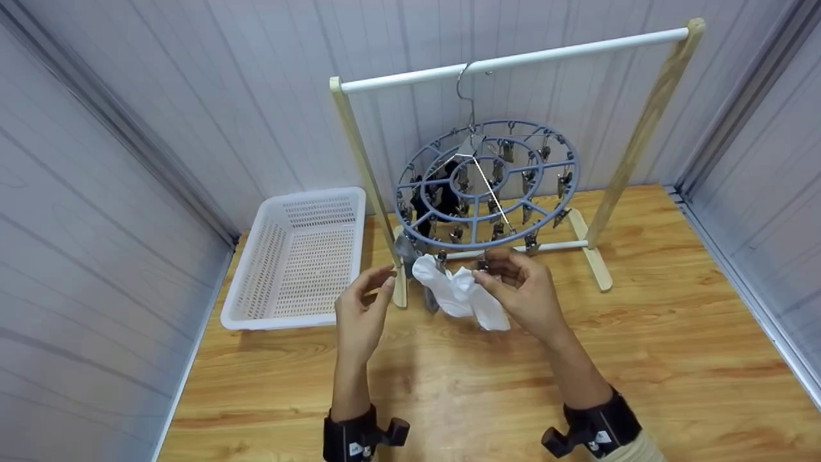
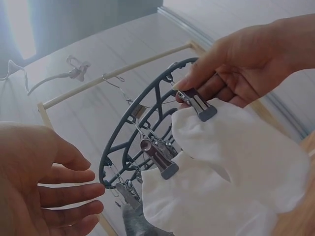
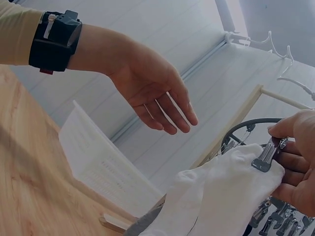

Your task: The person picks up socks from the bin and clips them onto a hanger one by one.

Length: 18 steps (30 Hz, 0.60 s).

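Observation:
A pair of white socks [image 1: 458, 295] hangs from the front edge of a round blue clip hanger [image 1: 474, 240]. Each sock is caught in a metal clip: a left clip [image 2: 160, 160] and a right clip [image 2: 199, 105]. My right hand [image 1: 529, 295] pinches the right clip between thumb and fingers, beside the sock's top. To the left of the socks, apart from them, my left hand [image 1: 365, 314] is held up with loosely bent fingers and nothing in it. Behind that hand's fingertips, a grey sock [image 2: 138, 221] hangs from a neighbouring clip.
The hanger hooks over the white bar [image 1: 577, 54] of a wooden-legged rack. Black cloth [image 1: 442, 192] hangs on the hanger's left part, and several bare clips dangle elsewhere. A white perforated basket [image 1: 231, 314] stands on the wood floor [image 1: 449, 398] at the left, near the wall.

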Available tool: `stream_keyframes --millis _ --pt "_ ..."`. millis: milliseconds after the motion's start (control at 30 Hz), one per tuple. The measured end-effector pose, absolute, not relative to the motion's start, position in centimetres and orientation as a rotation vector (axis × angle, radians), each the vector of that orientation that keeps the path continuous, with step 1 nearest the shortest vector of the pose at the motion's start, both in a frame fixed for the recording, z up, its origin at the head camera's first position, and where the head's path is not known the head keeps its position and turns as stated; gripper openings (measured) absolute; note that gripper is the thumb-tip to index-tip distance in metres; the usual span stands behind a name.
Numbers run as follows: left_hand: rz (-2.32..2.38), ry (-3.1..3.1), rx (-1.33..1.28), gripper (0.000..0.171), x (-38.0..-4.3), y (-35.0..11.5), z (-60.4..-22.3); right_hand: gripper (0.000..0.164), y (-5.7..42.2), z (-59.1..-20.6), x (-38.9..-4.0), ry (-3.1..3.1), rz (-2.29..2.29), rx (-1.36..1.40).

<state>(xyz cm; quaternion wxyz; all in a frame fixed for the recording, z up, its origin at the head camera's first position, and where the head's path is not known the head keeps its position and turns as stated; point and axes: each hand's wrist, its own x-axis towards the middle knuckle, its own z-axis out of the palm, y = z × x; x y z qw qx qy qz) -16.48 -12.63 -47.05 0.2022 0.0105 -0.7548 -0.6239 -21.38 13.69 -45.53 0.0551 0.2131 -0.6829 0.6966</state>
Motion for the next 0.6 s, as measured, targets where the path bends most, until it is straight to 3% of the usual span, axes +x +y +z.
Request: stream_keyframes --millis 600 --pt "-1.750 -2.113 0.014 0.024 -16.82 -12.30 -47.05 0.034 14.27 -45.58 -21.78 -2.153 2.031 0.657"
